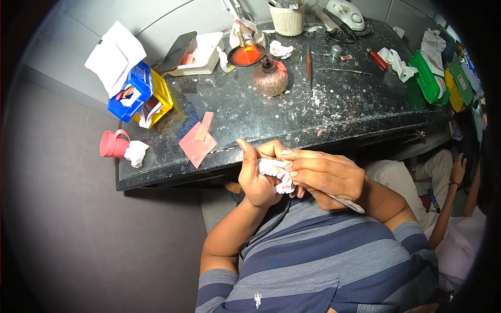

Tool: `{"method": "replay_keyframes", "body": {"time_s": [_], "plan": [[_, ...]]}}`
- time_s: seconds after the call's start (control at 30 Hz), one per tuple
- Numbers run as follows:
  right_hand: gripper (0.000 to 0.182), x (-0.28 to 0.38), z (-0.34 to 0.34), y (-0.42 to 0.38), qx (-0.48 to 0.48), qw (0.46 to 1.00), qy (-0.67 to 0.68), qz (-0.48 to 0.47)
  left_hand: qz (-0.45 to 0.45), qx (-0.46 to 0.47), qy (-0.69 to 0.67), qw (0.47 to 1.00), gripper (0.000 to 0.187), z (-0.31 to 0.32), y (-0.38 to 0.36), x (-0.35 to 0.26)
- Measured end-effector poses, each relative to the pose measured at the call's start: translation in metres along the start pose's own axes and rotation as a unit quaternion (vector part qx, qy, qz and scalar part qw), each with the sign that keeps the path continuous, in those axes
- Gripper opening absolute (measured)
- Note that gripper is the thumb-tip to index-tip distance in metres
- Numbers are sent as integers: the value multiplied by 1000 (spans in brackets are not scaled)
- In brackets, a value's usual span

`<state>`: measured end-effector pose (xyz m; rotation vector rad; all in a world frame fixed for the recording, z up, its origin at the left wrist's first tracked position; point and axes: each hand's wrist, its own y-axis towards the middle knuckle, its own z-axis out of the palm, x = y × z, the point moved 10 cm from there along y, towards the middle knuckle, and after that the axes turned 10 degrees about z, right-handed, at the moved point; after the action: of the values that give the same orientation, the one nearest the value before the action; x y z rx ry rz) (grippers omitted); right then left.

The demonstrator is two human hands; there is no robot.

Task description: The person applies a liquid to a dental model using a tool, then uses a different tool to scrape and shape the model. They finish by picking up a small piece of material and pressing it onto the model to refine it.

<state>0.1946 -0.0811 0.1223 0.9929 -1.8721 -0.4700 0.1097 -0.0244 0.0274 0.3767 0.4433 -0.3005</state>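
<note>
In the head view, my left hand (254, 181) is wrapped round a white, U-shaped dental cast (284, 183) with a row of teeth and some pink on it, close to my chest. My right hand (334, 176) is pressed against the cast's right side, fingers bent over its top. From beneath that palm sticks out the flat metal end of a slim hand tool (347, 203); its other end is hidden by the fingers. Pink wax sheets (198, 143), one small strip over a larger square, lie on the bench just beyond my left hand.
On the black bench (235, 120) stand a spirit lamp (270, 81), a round orange-lit lamp (246, 54), a white box (206, 55), blue and yellow bins (141, 96), a pink mug (114, 144) and a woven basket (288, 20). A co-worker's hand (458, 169) is at right.
</note>
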Motion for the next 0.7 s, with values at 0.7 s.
{"method": "replay_keyframes", "body": {"time_s": [0.7], "plan": [[17, -15, -4, 9, -18, 996, 44, 79, 95, -44, 333, 937, 82, -17, -1, -24]]}}
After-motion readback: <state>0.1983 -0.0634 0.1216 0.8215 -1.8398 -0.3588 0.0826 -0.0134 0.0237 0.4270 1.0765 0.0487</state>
